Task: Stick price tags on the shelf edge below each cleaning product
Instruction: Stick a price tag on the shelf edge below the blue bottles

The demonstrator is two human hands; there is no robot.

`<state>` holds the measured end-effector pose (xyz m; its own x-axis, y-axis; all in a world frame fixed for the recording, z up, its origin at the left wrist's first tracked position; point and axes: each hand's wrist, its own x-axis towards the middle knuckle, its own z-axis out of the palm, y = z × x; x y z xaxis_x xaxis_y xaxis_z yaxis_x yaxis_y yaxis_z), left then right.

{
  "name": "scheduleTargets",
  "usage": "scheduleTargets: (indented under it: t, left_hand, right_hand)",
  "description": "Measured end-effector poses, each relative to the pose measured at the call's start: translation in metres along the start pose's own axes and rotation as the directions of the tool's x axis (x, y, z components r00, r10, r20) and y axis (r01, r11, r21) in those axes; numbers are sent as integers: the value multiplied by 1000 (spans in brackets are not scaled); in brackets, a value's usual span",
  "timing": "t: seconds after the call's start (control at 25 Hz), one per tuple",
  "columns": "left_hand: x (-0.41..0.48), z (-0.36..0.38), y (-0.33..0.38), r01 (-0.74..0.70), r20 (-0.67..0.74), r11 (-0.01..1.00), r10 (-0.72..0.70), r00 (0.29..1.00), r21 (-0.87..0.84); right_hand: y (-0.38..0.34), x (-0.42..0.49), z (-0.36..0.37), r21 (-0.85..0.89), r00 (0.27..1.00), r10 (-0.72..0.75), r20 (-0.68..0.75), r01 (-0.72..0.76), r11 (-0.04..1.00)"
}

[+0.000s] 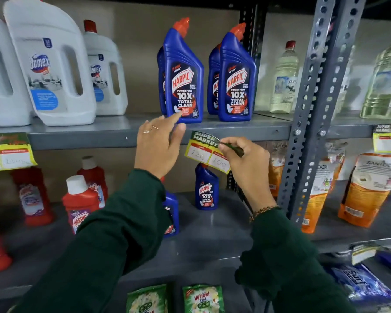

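Yellow-green paper price tag [207, 152], "Super Market" header, handwritten figures, sits at front edge of grey metal shelf [88, 137], below blue Harpic bottles with red caps [182, 75].

Head view: right hand [244, 159] fingers [224, 148] pinch tag's upper right corner, curled. Left hand [157, 146] fingers loosely spread, holding nothing, near shelf lip.

Advice: level tag under bottles, press header flat along edge, smooth outward with left hand.
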<state>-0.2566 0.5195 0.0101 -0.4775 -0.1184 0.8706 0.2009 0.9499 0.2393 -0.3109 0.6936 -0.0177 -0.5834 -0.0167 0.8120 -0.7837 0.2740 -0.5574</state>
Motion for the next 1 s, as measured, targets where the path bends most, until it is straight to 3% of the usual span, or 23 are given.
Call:
scheduleTargets:
  t: [0.12, 0.2, 0.52, 0.68, 1.0]
  left_hand:
    - [2, 2, 7, -53, 152, 997, 62, 986, -58]
    - [3, 3, 7, -20, 173, 996, 35, 984, -85]
    - [3, 9, 11, -5, 117, 996, 15, 993, -84]
    - [1, 17, 13, -12, 127, 1000, 12, 992, 0]
    - [4, 22, 15, 44, 36, 998, -42, 998, -46]
  right_hand:
    - [-2, 8, -6, -30, 990, -108, 85, 111, 993]
    - [-2, 13, -8, -25, 987, -95, 134, 99, 995]
    - [6, 24, -4, -101, 973, -165, 159, 182, 978]
    - [14, 25, 2, -81, 985, -106, 137, 118, 990]
    - [11, 28, 12, -98, 998, -55, 39, 58, 993]
